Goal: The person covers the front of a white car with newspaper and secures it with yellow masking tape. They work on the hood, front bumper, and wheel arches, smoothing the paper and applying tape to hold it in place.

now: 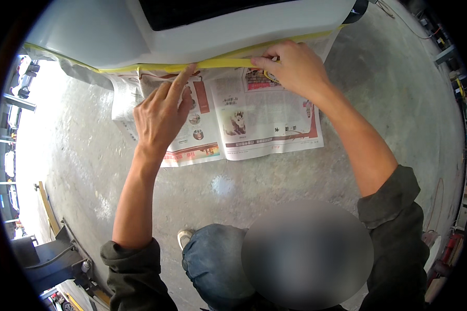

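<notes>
A white car body panel (114, 36) fills the top of the view. A strip of yellow masking tape (155, 67) runs along its lower edge and holds sheets of newspaper (264, 124) that hang below it. My left hand (161, 114) is stretched out, its index finger pressing on the tape above the paper. My right hand (293, 65) pinches the tape farther right, with what looks like a tape roll partly hidden under the fingers. Both forearms are bare, with dark green sleeves pushed up.
The grey concrete floor (78, 155) lies below the newspaper. My knee in blue jeans (213, 259) and a shoe (184, 237) are at the bottom. A dark metal lift arm (52, 259) sits at lower left, red equipment (449, 249) at lower right.
</notes>
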